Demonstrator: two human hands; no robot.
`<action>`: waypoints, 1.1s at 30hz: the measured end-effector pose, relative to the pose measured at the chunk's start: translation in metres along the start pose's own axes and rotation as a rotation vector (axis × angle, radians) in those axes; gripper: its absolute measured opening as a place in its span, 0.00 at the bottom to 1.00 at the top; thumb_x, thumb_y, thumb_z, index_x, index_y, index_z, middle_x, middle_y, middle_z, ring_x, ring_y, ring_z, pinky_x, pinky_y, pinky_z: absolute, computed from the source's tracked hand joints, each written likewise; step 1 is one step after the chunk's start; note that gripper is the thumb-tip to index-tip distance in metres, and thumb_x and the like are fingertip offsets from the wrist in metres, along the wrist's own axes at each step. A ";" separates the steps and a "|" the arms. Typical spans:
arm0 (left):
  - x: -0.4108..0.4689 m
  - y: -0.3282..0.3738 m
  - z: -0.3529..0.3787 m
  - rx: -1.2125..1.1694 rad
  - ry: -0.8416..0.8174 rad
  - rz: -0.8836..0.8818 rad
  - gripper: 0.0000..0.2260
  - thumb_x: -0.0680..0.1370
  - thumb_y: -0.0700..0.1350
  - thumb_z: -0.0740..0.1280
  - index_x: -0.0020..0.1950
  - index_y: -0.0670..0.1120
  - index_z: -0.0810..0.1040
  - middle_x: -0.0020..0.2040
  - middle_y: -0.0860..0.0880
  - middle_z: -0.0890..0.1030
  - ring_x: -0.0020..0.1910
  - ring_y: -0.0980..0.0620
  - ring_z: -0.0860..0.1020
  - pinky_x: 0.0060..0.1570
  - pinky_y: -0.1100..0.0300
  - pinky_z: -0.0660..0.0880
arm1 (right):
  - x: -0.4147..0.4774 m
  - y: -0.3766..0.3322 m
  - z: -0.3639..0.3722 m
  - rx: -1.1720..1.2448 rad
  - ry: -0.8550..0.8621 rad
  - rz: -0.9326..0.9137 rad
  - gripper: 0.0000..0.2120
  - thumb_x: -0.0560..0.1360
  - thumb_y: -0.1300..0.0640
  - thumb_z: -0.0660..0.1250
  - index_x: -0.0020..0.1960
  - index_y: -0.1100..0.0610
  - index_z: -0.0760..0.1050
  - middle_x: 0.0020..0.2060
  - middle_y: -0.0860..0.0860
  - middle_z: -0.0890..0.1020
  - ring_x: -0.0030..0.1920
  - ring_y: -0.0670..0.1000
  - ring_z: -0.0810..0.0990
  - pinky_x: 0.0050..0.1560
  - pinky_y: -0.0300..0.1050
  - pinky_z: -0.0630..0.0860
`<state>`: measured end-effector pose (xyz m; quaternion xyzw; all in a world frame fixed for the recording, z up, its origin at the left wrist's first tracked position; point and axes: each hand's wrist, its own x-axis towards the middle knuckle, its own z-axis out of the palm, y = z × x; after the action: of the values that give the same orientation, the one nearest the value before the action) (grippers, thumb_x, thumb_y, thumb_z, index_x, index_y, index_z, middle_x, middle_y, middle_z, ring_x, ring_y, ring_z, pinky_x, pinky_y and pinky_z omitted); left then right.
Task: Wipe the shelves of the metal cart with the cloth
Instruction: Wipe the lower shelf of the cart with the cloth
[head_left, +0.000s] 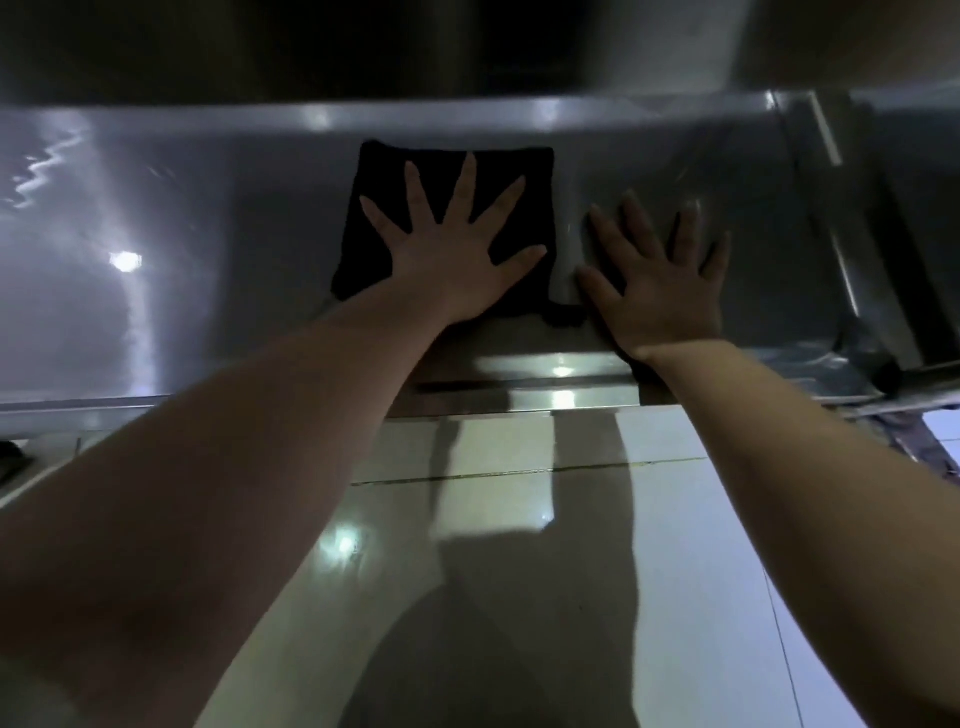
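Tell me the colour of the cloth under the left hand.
Black, plain; the cloth shows clearly in the head view.

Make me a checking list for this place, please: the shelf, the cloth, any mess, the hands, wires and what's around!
Surface: metal cart shelf, shiny, with bright light glare and a raised rim at the back.
Job's things: black cloth lies flat on the shelf as a rough square.
Clutter: nothing seen.
Hands: left hand presses flat on the cloth, fingers spread; right hand lies flat on the bare shelf just right of the cloth.
Cables: nothing seen.
Surroundings: glossy tiled floor below the shelf; the cart's upright post at the right; a dark thing at the left edge, too little showing to tell.
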<state>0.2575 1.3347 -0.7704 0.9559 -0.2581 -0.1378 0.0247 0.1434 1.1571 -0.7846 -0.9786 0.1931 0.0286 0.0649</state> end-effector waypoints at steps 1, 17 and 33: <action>-0.020 0.002 0.008 0.017 0.008 0.014 0.34 0.71 0.77 0.39 0.75 0.70 0.36 0.80 0.53 0.35 0.75 0.32 0.33 0.63 0.22 0.34 | 0.001 0.001 0.000 0.015 0.002 0.000 0.27 0.80 0.35 0.48 0.78 0.35 0.49 0.79 0.42 0.49 0.78 0.64 0.40 0.71 0.71 0.37; -0.082 -0.087 -0.001 -0.065 0.138 -0.180 0.24 0.84 0.53 0.49 0.80 0.59 0.48 0.81 0.53 0.44 0.78 0.38 0.37 0.73 0.36 0.36 | -0.062 -0.131 -0.005 0.010 0.068 -0.405 0.28 0.80 0.39 0.51 0.78 0.44 0.57 0.78 0.51 0.59 0.77 0.64 0.52 0.75 0.65 0.41; -0.061 -0.041 0.029 0.061 0.150 -0.030 0.25 0.80 0.64 0.42 0.77 0.67 0.43 0.81 0.56 0.44 0.79 0.44 0.41 0.70 0.32 0.35 | -0.039 0.098 -0.024 -0.070 -0.260 0.142 0.30 0.78 0.31 0.48 0.75 0.30 0.37 0.78 0.41 0.38 0.78 0.60 0.36 0.74 0.64 0.34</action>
<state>0.2188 1.4017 -0.7880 0.9676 -0.2453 -0.0584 0.0129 0.0712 1.0788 -0.7685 -0.9522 0.2509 0.1662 0.0528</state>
